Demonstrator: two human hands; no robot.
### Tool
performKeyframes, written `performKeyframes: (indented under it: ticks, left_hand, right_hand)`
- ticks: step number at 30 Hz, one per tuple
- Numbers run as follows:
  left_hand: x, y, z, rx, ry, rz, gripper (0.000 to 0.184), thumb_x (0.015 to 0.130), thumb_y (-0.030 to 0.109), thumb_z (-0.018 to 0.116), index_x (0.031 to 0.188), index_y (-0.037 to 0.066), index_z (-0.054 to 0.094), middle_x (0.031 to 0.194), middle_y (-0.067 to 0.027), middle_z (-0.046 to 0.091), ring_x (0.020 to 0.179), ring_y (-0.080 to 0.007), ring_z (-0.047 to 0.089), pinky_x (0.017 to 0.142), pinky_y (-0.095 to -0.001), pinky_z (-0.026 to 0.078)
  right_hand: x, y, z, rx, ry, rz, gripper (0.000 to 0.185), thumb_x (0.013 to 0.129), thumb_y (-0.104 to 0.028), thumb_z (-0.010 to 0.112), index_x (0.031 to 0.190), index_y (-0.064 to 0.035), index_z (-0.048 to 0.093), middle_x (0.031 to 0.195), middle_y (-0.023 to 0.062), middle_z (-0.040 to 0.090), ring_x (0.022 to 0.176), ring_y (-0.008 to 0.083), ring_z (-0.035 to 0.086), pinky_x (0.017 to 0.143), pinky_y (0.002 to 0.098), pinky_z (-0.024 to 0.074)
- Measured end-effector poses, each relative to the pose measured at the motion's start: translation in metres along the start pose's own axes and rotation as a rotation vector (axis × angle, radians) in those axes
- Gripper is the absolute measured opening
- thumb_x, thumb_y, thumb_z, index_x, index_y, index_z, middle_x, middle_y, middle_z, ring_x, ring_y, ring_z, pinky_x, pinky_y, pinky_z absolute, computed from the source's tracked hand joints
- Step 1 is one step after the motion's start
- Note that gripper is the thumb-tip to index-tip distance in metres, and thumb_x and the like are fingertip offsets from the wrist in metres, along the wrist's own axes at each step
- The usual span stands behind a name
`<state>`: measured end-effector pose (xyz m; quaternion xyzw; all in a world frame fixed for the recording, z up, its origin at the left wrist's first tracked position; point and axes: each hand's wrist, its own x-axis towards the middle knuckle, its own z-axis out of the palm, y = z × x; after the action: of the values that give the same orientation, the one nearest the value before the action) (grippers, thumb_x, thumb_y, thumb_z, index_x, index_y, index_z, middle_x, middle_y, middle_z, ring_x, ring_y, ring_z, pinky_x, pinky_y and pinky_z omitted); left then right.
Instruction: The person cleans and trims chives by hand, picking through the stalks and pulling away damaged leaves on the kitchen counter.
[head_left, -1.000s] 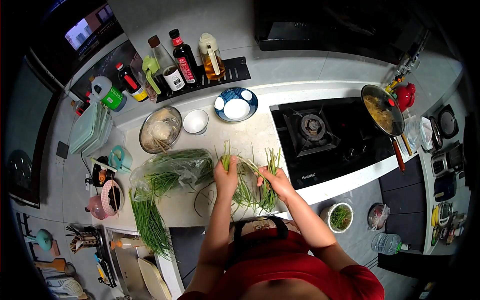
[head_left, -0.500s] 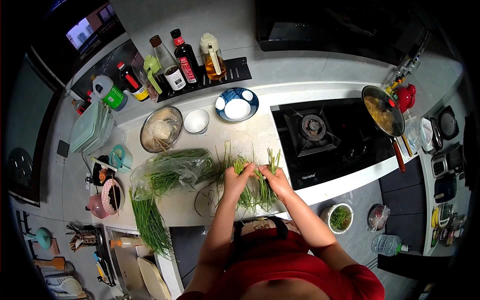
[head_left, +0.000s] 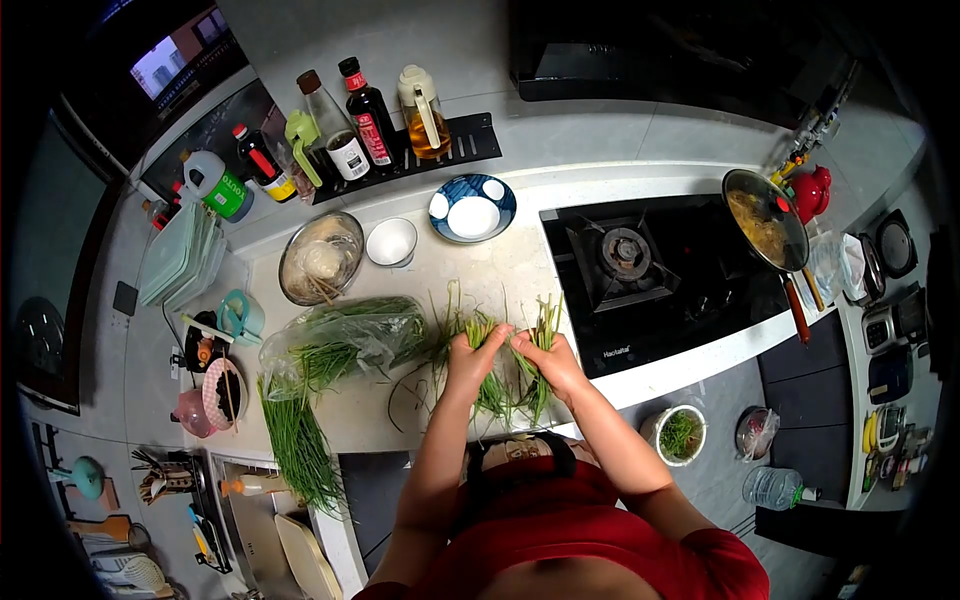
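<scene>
Near the front edge of the pale counter, my left hand is closed on a bunch of green stalks. Just to its right, my right hand grips a second bunch of stalks. The fingertips of both hands nearly meet between the bunches. Loose stalks lie behind and around the hands. To the left, a clear plastic bag holds more greens, and a long bundle of them hangs over the counter's edge.
Behind are a metal bowl with a plastic-covered lump, a white bowl and a blue dish. Bottles stand on a black rack. A gas stove and lidded pan are right; a bin stands below.
My left hand has moved right and slightly down, close to my right hand, and its bunch now sits beside the other. The last half second shows only slight finger movement.
</scene>
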<state>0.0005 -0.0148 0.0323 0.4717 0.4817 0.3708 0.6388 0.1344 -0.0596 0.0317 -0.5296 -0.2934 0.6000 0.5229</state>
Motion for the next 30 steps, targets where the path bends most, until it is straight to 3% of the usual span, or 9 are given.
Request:
performKeyframes:
  ticks: [4,8,11,14,17,20,23,25,30]
  left_hand:
    - [-0.002,-0.005,-0.002,0.028,0.002,0.062,0.020,0.076,0.021,0.067,0.086,0.003,0.064,0.058,0.0037,0.051,0.045,-0.0037,0.038,0.041,-0.0202,0.029]
    - [-0.003,-0.002,-0.004,0.099,0.008,0.087,0.020,0.076,0.018,0.066,0.085,0.001,0.063,0.062,0.0018,0.055,0.050,-0.0066,0.045,0.046,-0.0220,0.036]
    - [0.005,-0.017,-0.008,0.257,0.076,0.287,0.022,0.077,0.018,0.065,0.086,-0.002,0.062,0.066,0.0003,0.058,0.057,-0.0100,0.051,0.053,-0.0251,0.041]
    - [0.006,-0.013,-0.010,0.510,0.139,0.355,0.024,0.077,0.019,0.064,0.088,-0.003,0.061,0.072,-0.0015,0.061,0.063,-0.0115,0.053,0.058,-0.0268,0.043]
    - [0.008,-0.014,-0.011,0.562,0.136,0.328,0.024,0.078,0.019,0.064,0.087,-0.003,0.061,0.073,-0.0021,0.061,0.064,-0.0119,0.054,0.058,-0.0274,0.043]
    - [0.005,-0.010,-0.005,0.223,0.096,0.247,0.023,0.078,0.020,0.064,0.084,-0.002,0.061,0.071,-0.0016,0.060,0.058,-0.0102,0.051,0.052,-0.0254,0.041]
    - [0.000,0.001,-0.006,0.014,-0.062,0.086,0.025,0.077,0.022,0.065,0.079,-0.002,0.061,0.075,-0.0036,0.063,0.060,-0.0089,0.051,0.052,-0.0271,0.039]
    - [-0.004,0.011,-0.006,-0.011,-0.109,0.060,0.022,0.076,0.021,0.066,0.083,0.000,0.061,0.070,-0.0022,0.059,0.051,-0.0064,0.044,0.045,-0.0229,0.033]
    - [-0.003,0.009,-0.008,-0.045,-0.042,-0.025,0.019,0.074,0.019,0.067,0.080,0.003,0.059,0.063,-0.0002,0.055,0.047,-0.0049,0.040,0.041,-0.0207,0.029]
  right_hand:
    - [0.005,0.005,-0.004,0.048,-0.030,-0.010,0.011,0.081,-0.016,0.061,0.081,-0.0047,0.060,0.059,-0.0054,0.046,0.050,0.0037,0.037,0.046,0.0188,0.0271]
    - [0.005,0.005,-0.005,0.031,-0.006,0.004,0.012,0.081,-0.016,0.061,0.081,-0.0045,0.061,0.062,-0.0034,0.053,0.051,0.0037,0.038,0.047,0.0185,0.0286]
    - [0.006,0.005,-0.005,0.004,-0.014,-0.008,0.012,0.080,-0.016,0.061,0.082,-0.0043,0.061,0.066,-0.0014,0.057,0.051,0.0036,0.039,0.047,0.0183,0.0296]
    - [0.005,0.004,-0.006,-0.012,-0.011,0.001,0.011,0.080,-0.015,0.060,0.082,-0.0042,0.061,0.068,-0.0004,0.059,0.051,0.0036,0.039,0.048,0.0183,0.0304]
    - [0.005,0.004,-0.007,-0.013,-0.017,0.000,0.011,0.081,-0.015,0.060,0.082,-0.0042,0.061,0.068,-0.0003,0.059,0.051,0.0039,0.040,0.048,0.0187,0.0309]
    - [0.006,0.004,-0.008,0.010,-0.063,-0.009,0.013,0.082,-0.016,0.057,0.083,-0.0039,0.060,0.070,0.0006,0.060,0.053,0.0045,0.041,0.049,0.0188,0.0319]
    - [0.006,0.005,-0.012,0.043,-0.162,-0.009,0.016,0.085,-0.018,0.054,0.085,-0.0035,0.060,0.073,0.0018,0.060,0.056,0.0053,0.043,0.052,0.0187,0.0336]
    - [0.010,0.012,-0.015,0.022,-0.201,0.020,0.019,0.086,-0.020,0.052,0.086,-0.0032,0.060,0.076,0.0025,0.061,0.058,0.0060,0.044,0.054,0.0189,0.0348]
    - [0.011,0.014,-0.004,-0.019,-0.001,-0.126,0.025,0.087,-0.027,0.052,0.093,-0.0047,0.063,0.074,-0.0021,0.058,0.061,0.0043,0.046,0.056,0.0190,0.0367]
